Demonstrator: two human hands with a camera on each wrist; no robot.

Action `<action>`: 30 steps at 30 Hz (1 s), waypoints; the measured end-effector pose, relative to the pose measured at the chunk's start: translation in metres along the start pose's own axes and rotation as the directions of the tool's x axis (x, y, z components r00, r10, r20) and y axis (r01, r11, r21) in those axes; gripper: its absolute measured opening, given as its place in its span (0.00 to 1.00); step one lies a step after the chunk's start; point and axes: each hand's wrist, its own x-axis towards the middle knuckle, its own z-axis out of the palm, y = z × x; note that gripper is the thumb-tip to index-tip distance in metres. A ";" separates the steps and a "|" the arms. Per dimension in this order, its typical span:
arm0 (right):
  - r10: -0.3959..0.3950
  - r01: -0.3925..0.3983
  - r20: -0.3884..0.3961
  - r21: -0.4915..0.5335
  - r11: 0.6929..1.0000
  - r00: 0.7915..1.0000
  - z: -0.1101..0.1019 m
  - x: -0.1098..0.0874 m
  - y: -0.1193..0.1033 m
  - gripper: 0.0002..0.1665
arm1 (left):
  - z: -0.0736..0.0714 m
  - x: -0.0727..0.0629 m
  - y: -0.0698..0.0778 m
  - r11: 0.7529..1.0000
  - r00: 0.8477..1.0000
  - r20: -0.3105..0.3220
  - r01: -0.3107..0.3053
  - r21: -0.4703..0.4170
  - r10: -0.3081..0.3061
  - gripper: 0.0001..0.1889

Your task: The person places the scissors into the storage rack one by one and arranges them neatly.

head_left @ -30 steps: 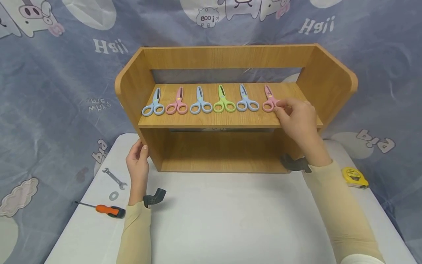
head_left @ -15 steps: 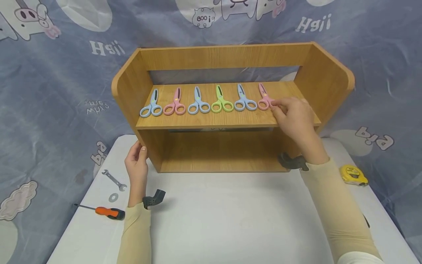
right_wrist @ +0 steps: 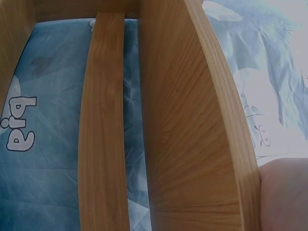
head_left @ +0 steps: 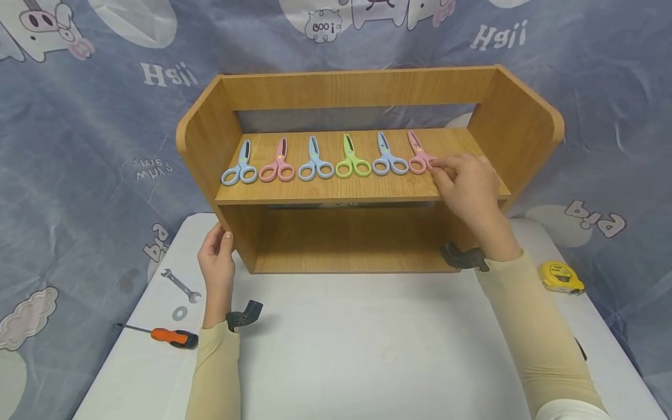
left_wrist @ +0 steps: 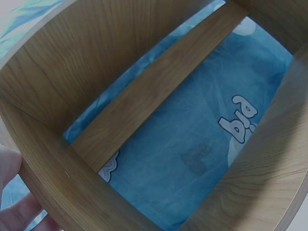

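Observation:
A row of children's scissors lies on the upper board of the wooden shelf [head_left: 367,191], blades toward the back. From the left come blue scissors [head_left: 244,162], pink scissors [head_left: 280,157], more blue scissors [head_left: 314,155], green scissors [head_left: 349,153] and another blue pair [head_left: 385,153]. At the right end, my right hand [head_left: 469,186] pinches the right handle loop of the second pink scissors [head_left: 419,153]. My left hand [head_left: 217,262] rests against the shelf's left side, fingertips partly hidden behind it. In the left wrist view, its thumb [left_wrist: 8,166] touches the panel's edge.
On the white table [head_left: 378,338], a wrench [head_left: 181,286], a washer [head_left: 175,315] and an orange-black screwdriver [head_left: 170,336] lie left of my left arm. A yellow tape measure [head_left: 559,276] sits at the right. The right sleeve partly hides a small dark object [head_left: 580,349].
The right-end pink scissors have slid slightly left toward the neighbouring blue pair, with my right hand still on their loop. My left hand stays at the shelf's side. The head view has shifted slightly.

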 end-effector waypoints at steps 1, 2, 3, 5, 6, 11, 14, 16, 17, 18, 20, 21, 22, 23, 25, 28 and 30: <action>0.004 -0.004 -0.002 0.001 1.000 1.000 0.000 0.000 0.000 0.14 | 0.000 0.000 0.000 1.000 1.000 0.000 0.001 -0.003 -0.001 0.20; 0.005 -0.005 -0.005 0.002 1.000 1.000 0.000 0.000 0.000 0.15 | 0.000 0.000 0.000 1.000 1.000 -0.001 0.003 -0.005 -0.003 0.20; 0.006 -0.006 -0.007 0.005 1.000 1.000 0.000 0.000 0.000 0.15 | 0.001 0.001 0.000 1.000 1.000 0.001 0.004 -0.008 -0.004 0.20; 0.011 -0.010 -0.011 0.012 1.000 1.000 0.001 0.000 0.000 0.15 | 0.001 0.001 0.000 1.000 1.000 0.002 0.006 -0.003 -0.006 0.20; 0.011 -0.011 -0.014 0.015 1.000 1.000 0.001 -0.001 0.001 0.15 | 0.000 0.001 0.000 1.000 1.000 0.003 0.006 -0.002 -0.006 0.20; 0.000 0.001 -0.029 0.026 1.000 1.000 0.002 -0.001 0.002 0.15 | 0.000 0.001 0.002 1.000 1.000 0.015 0.022 0.008 -0.023 0.21; -0.008 0.009 -0.039 0.027 1.000 0.999 0.002 -0.001 0.002 0.16 | 0.001 0.001 0.003 0.999 0.999 0.020 0.036 0.010 -0.036 0.21; -0.013 0.014 -0.044 0.028 1.000 0.999 0.002 -0.001 0.003 0.17 | 0.002 0.001 0.003 0.999 0.999 0.018 0.039 0.005 -0.039 0.21; -0.016 0.017 -0.046 0.030 0.999 0.999 0.002 -0.002 0.003 0.17 | 0.003 0.001 0.004 0.999 0.999 0.017 0.043 0.005 -0.043 0.21; -0.017 0.019 -0.048 0.031 0.999 0.999 0.002 -0.002 0.004 0.16 | 0.003 0.000 0.004 0.999 0.999 0.016 0.045 0.004 -0.045 0.21; -0.022 0.024 -0.060 0.040 0.999 0.998 0.002 -0.003 0.006 0.16 | 0.004 0.000 0.003 0.999 0.999 0.014 0.049 0.004 -0.050 0.21; -0.023 0.026 -0.069 0.048 0.999 0.997 0.003 -0.004 0.007 0.16 | 0.004 0.000 0.003 0.999 0.998 0.015 0.053 0.006 -0.053 0.21; -0.029 0.034 -0.086 0.060 0.998 0.996 0.003 -0.005 0.008 0.16 | 0.005 0.000 0.003 0.999 0.998 0.017 0.053 0.005 -0.053 0.21; -0.046 0.056 -0.114 0.082 0.995 0.992 0.004 -0.007 0.009 0.16 | 0.005 -0.001 0.003 0.998 0.998 0.021 0.054 0.011 -0.055 0.21; -0.091 0.115 -0.179 0.131 0.985 0.980 0.007 -0.014 0.013 0.15 | 0.005 -0.001 0.002 0.998 0.998 0.030 0.058 0.026 -0.058 0.21; -0.172 0.230 -0.287 0.184 0.956 0.942 0.013 -0.033 0.019 0.15 | 0.002 -0.006 0.002 0.997 0.998 0.037 0.056 0.060 -0.058 0.21; -0.208 0.289 -0.333 0.217 0.932 0.920 0.016 -0.049 0.025 0.14 | -0.002 -0.010 0.003 0.993 0.998 0.040 0.052 0.109 -0.057 0.23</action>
